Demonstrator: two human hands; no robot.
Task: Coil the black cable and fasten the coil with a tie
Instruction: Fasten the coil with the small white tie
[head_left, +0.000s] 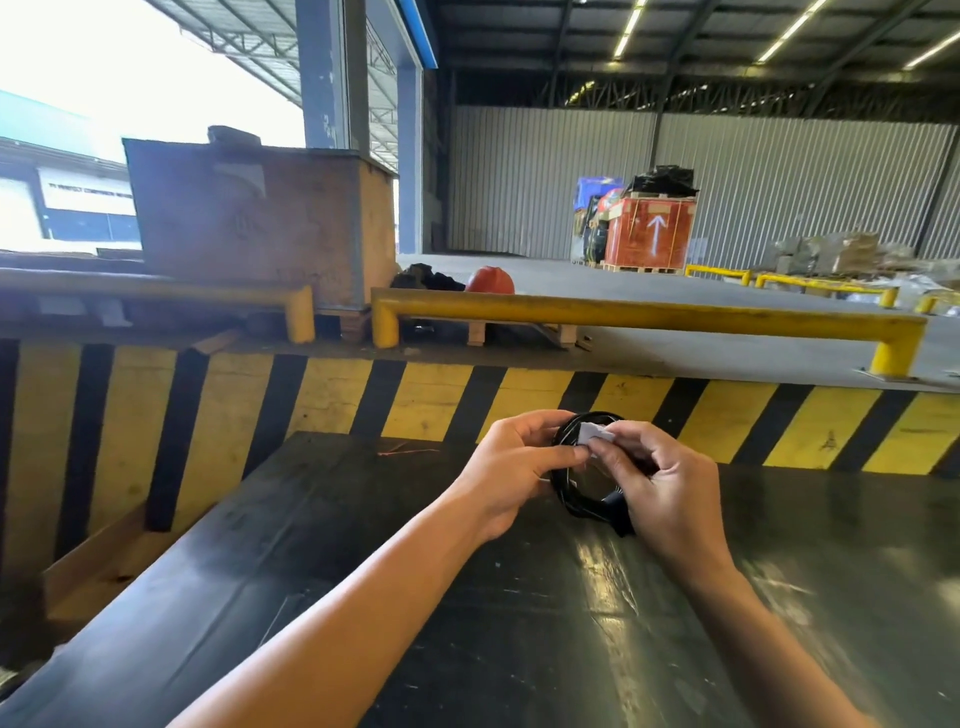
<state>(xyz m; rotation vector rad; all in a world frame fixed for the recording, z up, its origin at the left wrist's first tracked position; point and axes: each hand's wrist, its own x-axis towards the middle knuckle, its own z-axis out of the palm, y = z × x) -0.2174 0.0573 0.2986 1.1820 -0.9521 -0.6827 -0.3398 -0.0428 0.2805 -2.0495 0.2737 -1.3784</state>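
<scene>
we hold the cable (584, 499), already wound into a small black coil, just above the dark tabletop (363, 597), between both hands. our left hand (511, 473) curls around the coil's left side, thumb and fingers pressed on the loops. our right hand (660, 483) grips the right side, and its thumb and forefinger pinch a small white tie (592, 432) at the top of the coil, touching the left fingertips. a plug end pokes out under the right hand. behind the tabletop runs a yellow-and-black striped wall (441, 400), with a yellow rail (649, 314) above it.
</scene>
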